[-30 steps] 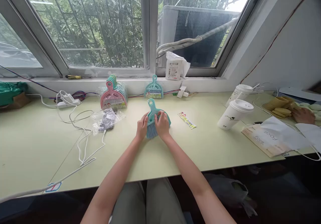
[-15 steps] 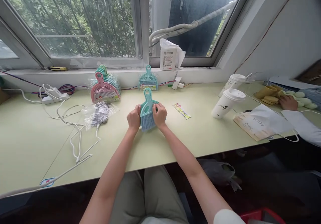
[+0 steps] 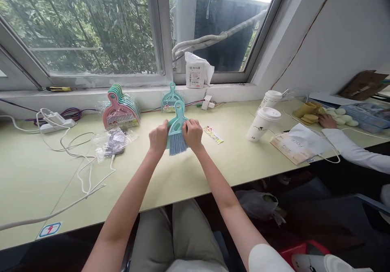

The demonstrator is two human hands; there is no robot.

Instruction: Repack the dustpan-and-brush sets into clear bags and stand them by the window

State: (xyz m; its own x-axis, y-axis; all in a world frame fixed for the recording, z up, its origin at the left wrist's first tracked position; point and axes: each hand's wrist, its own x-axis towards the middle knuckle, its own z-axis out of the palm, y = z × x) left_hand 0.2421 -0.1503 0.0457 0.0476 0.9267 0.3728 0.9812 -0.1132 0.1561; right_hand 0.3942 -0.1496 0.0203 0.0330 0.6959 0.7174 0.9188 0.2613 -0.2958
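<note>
A small teal plastic hand brush with blue bristles, nested with a matching teal dustpan [image 3: 177, 129], is held upright just above the pale green worktop [image 3: 213, 162], with its looped handle pointing toward the far window. It is gripped from the left by the left hand [image 3: 158, 136] and from the right by the right hand [image 3: 193, 133]; the fingers of both hands are curled and pressed against the sides of the set. Just beyond it, a second teal brush set in clear wrap [image 3: 170, 100] is leaned against the sill. To the far left, a fanned stack of pink and teal wrapped brush sets [image 3: 120, 109] is stood, with a crumpled clear plastic bag [image 3: 113, 142] near it and white cables [image 3: 76, 158] trailing further left. A printed paper label strip [image 3: 213, 134] is laid just right of the right hand. Two white lidded paper cups [image 3: 262, 124] are stood further right, where another person's hand [image 3: 327, 121] is rested among yellow and pale items.
</note>
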